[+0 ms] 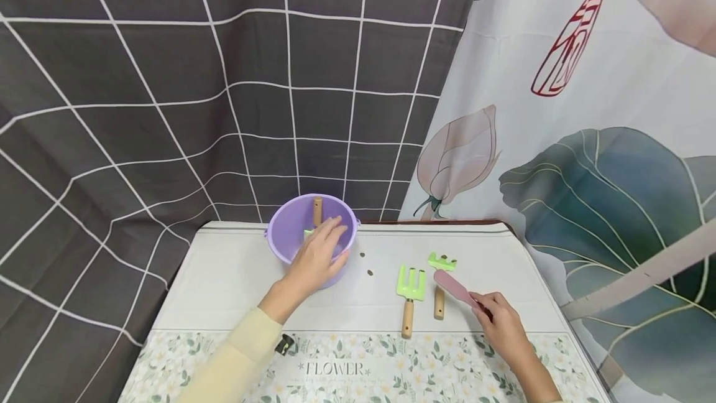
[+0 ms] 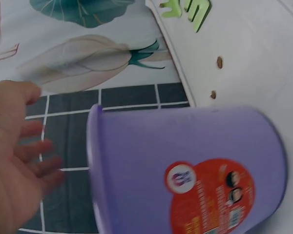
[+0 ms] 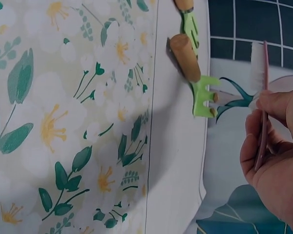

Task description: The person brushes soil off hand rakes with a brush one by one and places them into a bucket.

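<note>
My left hand [image 1: 313, 260] is over the near rim of a purple bucket [image 1: 276, 238], its fingers loosely extended and holding nothing. Inside the bucket, a tool's wooden handle [image 1: 317, 209] leans on the far wall, with a bit of green below it. My right hand [image 1: 503, 325] grips a pink brush [image 1: 454, 287] by its handle; white bristles show in the right wrist view. Under the brush head lies a small green rake [image 1: 440, 261] with a wooden handle, partly covered from above. To its left lies a green garden fork [image 1: 411, 290], tines pointing away.
Two small brown bits [image 1: 370, 272] lie on the white tabletop [image 1: 235, 285] right of the bucket, and others sit by the rake tines. A floral cloth strip [image 1: 335, 384] runs along the near side. Hanging fabric [image 1: 252, 142] closes off the back. A small black object [image 1: 284, 344] shows beside my left sleeve.
</note>
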Available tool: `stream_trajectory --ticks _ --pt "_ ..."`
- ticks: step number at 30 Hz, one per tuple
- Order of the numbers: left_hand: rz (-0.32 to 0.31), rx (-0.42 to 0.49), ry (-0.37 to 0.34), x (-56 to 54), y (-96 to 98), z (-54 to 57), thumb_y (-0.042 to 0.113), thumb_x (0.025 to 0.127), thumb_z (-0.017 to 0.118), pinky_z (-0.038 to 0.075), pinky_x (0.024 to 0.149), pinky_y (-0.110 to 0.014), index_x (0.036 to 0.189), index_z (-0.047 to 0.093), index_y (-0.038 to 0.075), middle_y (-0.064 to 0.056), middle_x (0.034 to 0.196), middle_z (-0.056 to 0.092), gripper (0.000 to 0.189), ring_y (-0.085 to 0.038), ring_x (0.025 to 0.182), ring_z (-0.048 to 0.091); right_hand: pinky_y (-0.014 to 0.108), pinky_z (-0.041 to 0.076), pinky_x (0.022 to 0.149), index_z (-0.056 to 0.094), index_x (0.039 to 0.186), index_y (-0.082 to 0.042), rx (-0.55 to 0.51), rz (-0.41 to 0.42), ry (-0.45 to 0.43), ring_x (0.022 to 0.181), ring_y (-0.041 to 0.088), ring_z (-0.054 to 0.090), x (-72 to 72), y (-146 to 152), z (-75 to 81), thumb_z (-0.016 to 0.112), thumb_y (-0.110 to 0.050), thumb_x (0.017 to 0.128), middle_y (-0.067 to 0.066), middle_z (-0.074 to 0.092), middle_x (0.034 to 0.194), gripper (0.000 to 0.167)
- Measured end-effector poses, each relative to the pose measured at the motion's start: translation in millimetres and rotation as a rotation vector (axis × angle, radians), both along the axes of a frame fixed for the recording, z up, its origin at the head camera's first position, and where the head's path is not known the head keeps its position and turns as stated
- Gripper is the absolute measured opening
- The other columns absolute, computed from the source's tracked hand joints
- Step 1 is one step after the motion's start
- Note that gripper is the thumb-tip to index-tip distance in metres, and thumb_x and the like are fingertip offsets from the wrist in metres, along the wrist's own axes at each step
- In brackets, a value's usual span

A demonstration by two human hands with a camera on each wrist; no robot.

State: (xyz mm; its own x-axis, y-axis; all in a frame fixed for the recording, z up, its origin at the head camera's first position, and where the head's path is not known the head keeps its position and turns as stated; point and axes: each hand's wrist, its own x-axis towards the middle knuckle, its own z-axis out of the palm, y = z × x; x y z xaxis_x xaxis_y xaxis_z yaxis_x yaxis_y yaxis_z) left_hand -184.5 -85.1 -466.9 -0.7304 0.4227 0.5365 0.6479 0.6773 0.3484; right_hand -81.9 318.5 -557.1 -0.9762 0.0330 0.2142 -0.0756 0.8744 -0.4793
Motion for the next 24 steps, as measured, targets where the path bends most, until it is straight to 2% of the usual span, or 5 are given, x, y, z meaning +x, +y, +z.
stream_trajectory --ticks 5,10,18,21,24 --pt "-0.125 0.054 0.175 4.8 9.1 -13.6 0.010 0.090 0.074 0.045 0.116 -0.049 0.128 0.066 -0.002 -0.020 0.138 0.064 0.041 -0.039 0.133 0.059 0.022 0.044 0.057 0.072 0.124 -0.001 -0.001 0.004 0.008 0.076 0.010 0.049 1.4 2 1.3 0.073 -0.001 0.094 0.011 0.062 0.103 0.031" --pt "-0.246 0.092 0.237 12.7 21.7 -26.3 0.004 0.088 0.073 0.050 0.112 -0.046 0.126 0.067 -0.004 -0.021 0.134 0.067 0.039 -0.036 0.128 0.063 0.022 0.046 0.058 0.071 0.125 0.000 0.002 0.001 0.003 0.077 0.010 0.051 -0.1 1 -1.1 0.072 -0.003 0.094 0.011 0.062 0.103 0.031" --pt "-0.278 0.057 0.201 27.3 38.6 -45.3 0.007 0.088 0.075 0.050 0.112 -0.042 0.129 0.066 -0.002 -0.019 0.135 0.067 0.042 -0.035 0.127 0.064 0.023 0.046 0.059 0.072 0.125 -0.001 -0.014 0.023 -0.013 0.076 0.008 0.050 -2.0 -3 -4.2 0.073 -0.003 0.094 0.010 0.062 0.103 0.031" --pt "-0.255 0.035 0.146 32.1 44.6 -52.2 0.011 0.091 0.074 0.050 0.112 -0.041 0.132 0.065 0.000 -0.017 0.137 0.066 0.043 -0.032 0.128 0.064 0.023 0.045 0.058 0.072 0.125 -0.001 -0.016 0.024 -0.018 0.076 0.008 0.050 -2.5 -4 -3.3 0.072 -0.003 0.094 0.010 0.062 0.103 0.031" --pt "-0.211 0.015 0.030 37.8 51.7 -58.8 0.016 0.094 0.073 0.050 0.112 -0.040 0.136 0.062 0.002 -0.014 0.136 0.066 0.046 -0.029 0.128 0.063 0.023 0.045 0.058 0.071 0.125 -0.001 -0.018 0.018 -0.027 0.076 0.009 0.049 -2.9 -4 -2.4 0.072 -0.003 0.094 0.010 0.062 0.103 0.031"
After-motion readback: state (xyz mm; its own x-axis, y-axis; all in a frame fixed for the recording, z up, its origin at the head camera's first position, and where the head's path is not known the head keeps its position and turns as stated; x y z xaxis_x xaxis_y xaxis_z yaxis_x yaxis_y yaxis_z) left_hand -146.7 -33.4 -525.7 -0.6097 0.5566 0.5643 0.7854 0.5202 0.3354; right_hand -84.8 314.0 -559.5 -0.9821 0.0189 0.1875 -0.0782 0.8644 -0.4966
